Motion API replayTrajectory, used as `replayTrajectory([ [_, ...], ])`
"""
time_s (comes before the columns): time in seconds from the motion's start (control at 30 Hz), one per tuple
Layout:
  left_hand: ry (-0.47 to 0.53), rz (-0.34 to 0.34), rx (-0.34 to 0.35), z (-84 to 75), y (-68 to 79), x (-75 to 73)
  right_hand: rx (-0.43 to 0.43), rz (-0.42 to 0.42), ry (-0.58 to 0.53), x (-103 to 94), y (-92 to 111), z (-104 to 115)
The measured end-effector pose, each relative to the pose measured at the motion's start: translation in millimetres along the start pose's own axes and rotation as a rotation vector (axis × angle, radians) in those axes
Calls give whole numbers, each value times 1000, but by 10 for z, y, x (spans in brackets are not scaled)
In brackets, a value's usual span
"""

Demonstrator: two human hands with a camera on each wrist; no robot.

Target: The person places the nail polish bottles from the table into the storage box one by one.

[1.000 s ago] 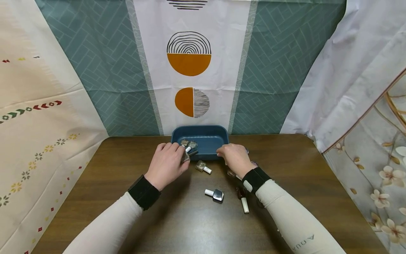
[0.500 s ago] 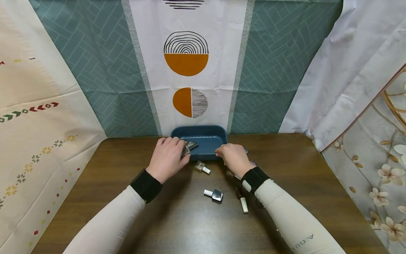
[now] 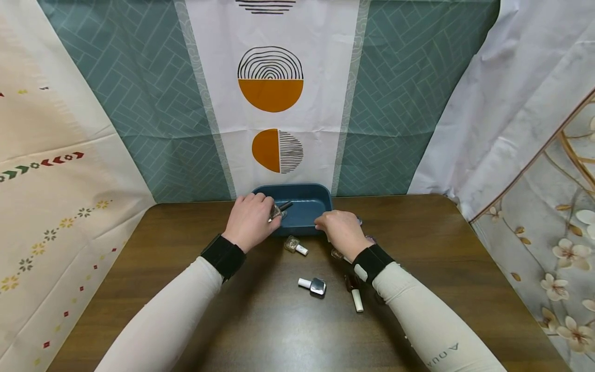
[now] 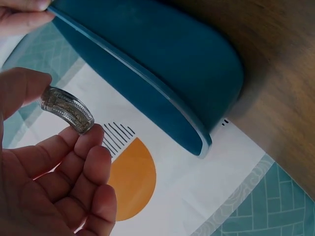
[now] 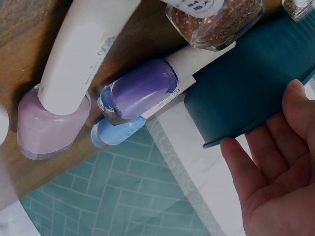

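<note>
My left hand (image 3: pixel 253 219) is over the left end of a blue plastic bin (image 3: pixel 307 219) at the back of the table. Its thumb and fingertips pinch a small glass nail polish bottle (image 4: pixel 69 109) with a glittery filling. A dark stick-like cap (image 3: pixel 285 205) shows beside the fingers, inside the bin. With my right hand (image 3: pixel 343 231) I hold the bin's near right rim, thumb on one side and fingers on the other. In the right wrist view, purple (image 5: pixel 145 91), light blue (image 5: pixel 118 132) and lilac (image 5: pixel 54 123) polish bottles lie close to that hand.
In front of the bin lies a gold glitter bottle (image 3: pixel 292 244). Nearer me are a dark bottle (image 3: pixel 318 287) and a brown one with a white cap (image 3: pixel 357 300). A patterned cloth (image 3: pixel 288 103) hangs behind the wooden table (image 3: pixel 186 227).
My left hand has moved slightly away from me, farther over the bin, with the bottle, and covers bottles seen there earlier. The right hand keeps its hold on the rim.
</note>
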State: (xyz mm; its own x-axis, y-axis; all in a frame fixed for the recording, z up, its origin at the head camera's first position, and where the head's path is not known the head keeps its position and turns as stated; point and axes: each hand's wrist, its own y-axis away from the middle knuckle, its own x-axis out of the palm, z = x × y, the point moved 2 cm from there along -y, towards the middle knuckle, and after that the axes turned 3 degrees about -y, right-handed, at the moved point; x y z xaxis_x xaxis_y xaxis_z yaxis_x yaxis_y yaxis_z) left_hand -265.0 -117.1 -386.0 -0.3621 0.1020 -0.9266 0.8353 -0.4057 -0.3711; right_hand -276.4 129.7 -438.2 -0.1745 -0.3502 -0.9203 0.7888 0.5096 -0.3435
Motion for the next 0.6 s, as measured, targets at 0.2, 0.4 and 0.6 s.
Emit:
replayTrajectory([
  [0.2, -4, 41, -12, -2, -78, 53, -2, 0, -5, -9, -4, 10],
  [0.4, -1, 45, -18, -8, -117, 93, -4, 4, -6, -15, 6, 11],
  [0.6, -11, 89, -44, -10, -189, 137, -5, 0, -11, -18, 6, 6],
])
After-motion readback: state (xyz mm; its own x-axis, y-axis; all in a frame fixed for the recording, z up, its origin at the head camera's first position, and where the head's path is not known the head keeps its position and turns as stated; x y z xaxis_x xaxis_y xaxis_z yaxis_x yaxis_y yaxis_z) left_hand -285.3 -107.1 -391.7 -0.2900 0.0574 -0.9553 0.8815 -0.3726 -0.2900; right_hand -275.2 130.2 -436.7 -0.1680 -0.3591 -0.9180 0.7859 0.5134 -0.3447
